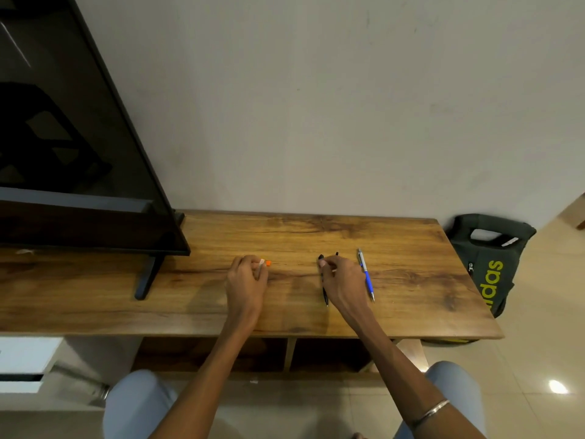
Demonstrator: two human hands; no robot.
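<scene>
My left hand (246, 282) rests on the wooden table (395, 312), fingers curled round a pale pen-like thing with an orange end (267, 263); most of it is hidden in the hand. My right hand (343, 280) lies over a black pen (325, 296) and pinches its upper end between thumb and fingers. A small black tip (336, 254) pokes out above the knuckles; whether it is a second pen I cannot tell. A blue and silver pen (366, 275) lies flat on the table just right of my right hand, apart from it.
A large black TV (79, 137) stands at the left on a dark foot (146, 277). A dark bag with yellow-green lettering (490, 267) leans by the table's right end. Open shelves (291, 353) sit under the tabletop. My knees are at the bottom.
</scene>
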